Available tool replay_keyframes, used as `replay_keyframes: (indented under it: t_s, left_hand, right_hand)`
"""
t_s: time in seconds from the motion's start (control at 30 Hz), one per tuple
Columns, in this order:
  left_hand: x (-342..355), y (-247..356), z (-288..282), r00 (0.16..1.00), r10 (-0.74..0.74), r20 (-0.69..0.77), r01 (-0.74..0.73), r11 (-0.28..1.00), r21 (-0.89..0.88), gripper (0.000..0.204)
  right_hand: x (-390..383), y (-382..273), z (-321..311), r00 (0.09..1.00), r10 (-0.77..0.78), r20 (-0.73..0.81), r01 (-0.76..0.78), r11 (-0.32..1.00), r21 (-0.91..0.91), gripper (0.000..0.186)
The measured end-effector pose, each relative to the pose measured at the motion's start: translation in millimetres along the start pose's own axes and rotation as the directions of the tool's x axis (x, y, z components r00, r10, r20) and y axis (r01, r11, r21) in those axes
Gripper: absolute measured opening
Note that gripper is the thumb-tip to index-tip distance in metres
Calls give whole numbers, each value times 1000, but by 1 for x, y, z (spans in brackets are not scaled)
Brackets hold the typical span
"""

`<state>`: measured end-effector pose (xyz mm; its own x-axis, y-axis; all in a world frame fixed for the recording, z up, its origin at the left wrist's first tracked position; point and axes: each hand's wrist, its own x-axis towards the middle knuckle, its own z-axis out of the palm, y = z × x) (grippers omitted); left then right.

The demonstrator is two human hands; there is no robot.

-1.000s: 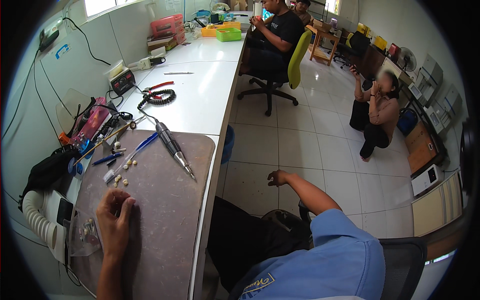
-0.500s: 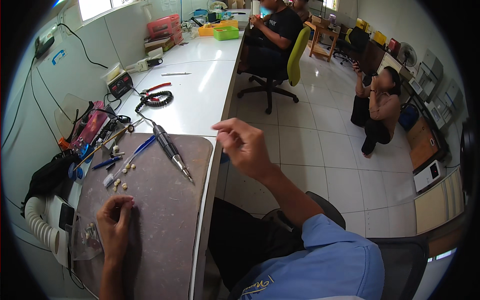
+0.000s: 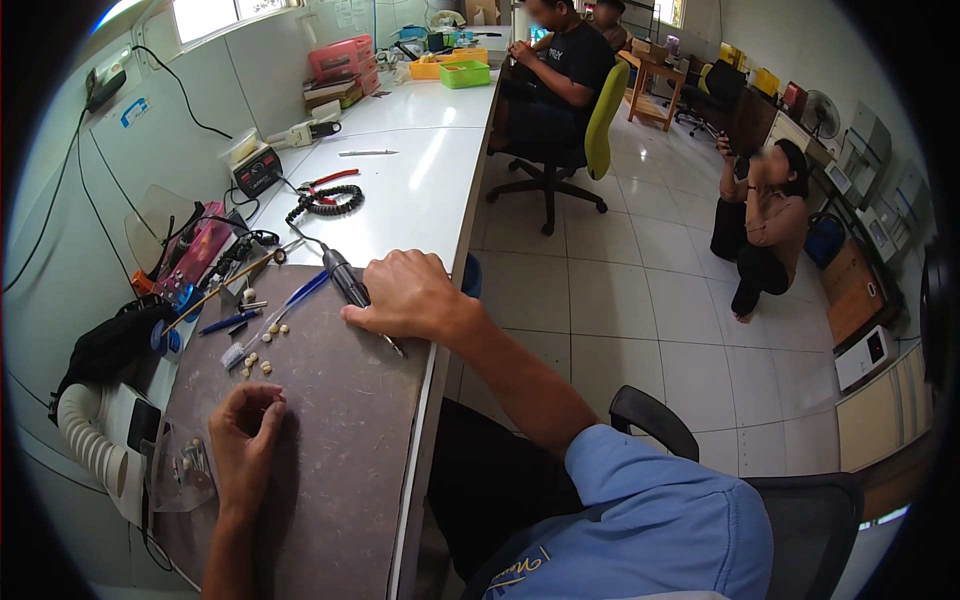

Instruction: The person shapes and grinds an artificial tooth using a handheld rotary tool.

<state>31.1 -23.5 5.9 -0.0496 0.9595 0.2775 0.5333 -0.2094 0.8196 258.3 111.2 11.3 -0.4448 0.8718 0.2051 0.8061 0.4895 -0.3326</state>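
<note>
My left hand (image 3: 245, 430) is closed in a pinch above the brown work mat (image 3: 340, 480). A tiny pinkish bit shows at its fingertips, too small to name. Over the dark rotary handpiece (image 3: 343, 275) my right hand (image 3: 410, 295) is curled, palm down, with the thumb on the tool's left side. Its other fingers are mostly hidden. The metal tip (image 3: 392, 343) still lies at the mat's right edge. Small cream-coloured beads (image 3: 250, 365) are scattered beyond my left hand, beside a clear-and-blue brush-like tool (image 3: 268, 320).
A clear box with small bits (image 3: 185, 470) and a white corrugated hose (image 3: 90, 430) stand left of the mat. A control box (image 3: 258, 172), coiled cord (image 3: 330, 203) and red-handled pliers (image 3: 335, 178) sit farther back. One person sits at the far bench; another crouches at right.
My right hand has come down and left from the air beside the table onto the rotary handpiece. My left hand keeps its pinch over the mat. The view has shifted slightly.
</note>
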Motion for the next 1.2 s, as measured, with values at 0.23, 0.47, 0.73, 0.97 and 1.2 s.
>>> replay_keyframes:
  t_s: [0.23, 0.47, 0.73, 0.97, 1.2]
  left_hand:
    - [-1, -3, 0, 1000, -16, -10, 16, 999, -31, 9]
    - [-2, 0, 0, 999, -42, -8, 40, 986, -164, 13]
    - [-18, 16, 9, 963, -267, 41, 234, 752, -617, 14]
    - [-33, 33, 24, 957, -263, 124, 276, 688, -672, 16]
    - [-33, 33, 29, 948, -278, 155, 306, 665, -681, 15]
  right_hand:
    - [-3, 3, -8, 992, 110, 54, -122, 862, 491, 41]
    - [-22, -39, 10, 976, -130, -177, 118, -371, 921, 25]
    - [-46, -41, 13, 950, -209, -234, 258, 96, 961, 25]
    - [-63, -47, 25, 869, -309, -388, 448, 153, 881, 31]
    - [-69, -44, 24, 895, -241, -376, 432, 253, 866, 21]
